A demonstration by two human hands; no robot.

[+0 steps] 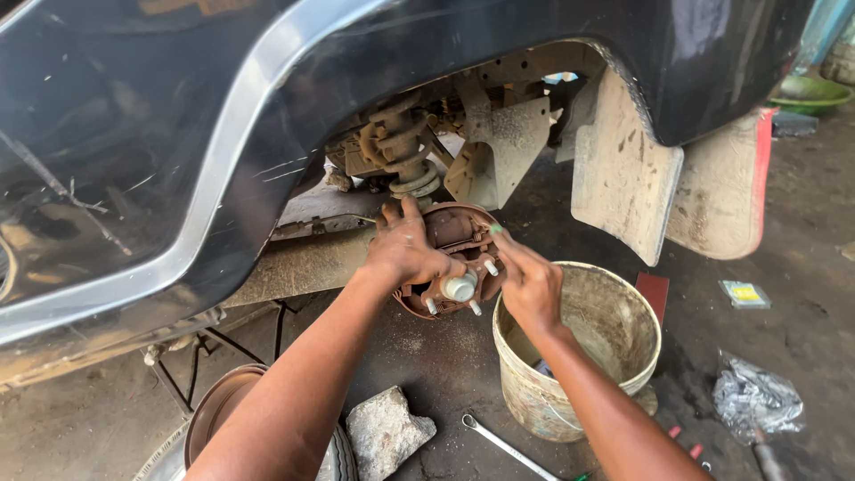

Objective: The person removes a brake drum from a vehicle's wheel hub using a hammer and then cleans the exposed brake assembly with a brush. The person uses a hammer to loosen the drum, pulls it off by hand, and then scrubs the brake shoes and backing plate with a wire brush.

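The person works on the exposed rusty brake assembly under the wheel arch. Left hand grips its ten-o'clock edge; right hand, fingers together, presses at three o'clock. Careful prising seems next.

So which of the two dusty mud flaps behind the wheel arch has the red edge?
The far beige mud flap, furthest from the rusty brake hub: a red strip runs down its outer edge. The nearer beige flap is plain.

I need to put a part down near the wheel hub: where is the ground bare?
Bare ground lies right of the bucket, between mud flap and plastic bag. Crowded below the hub: stone, wrench, brake drum.
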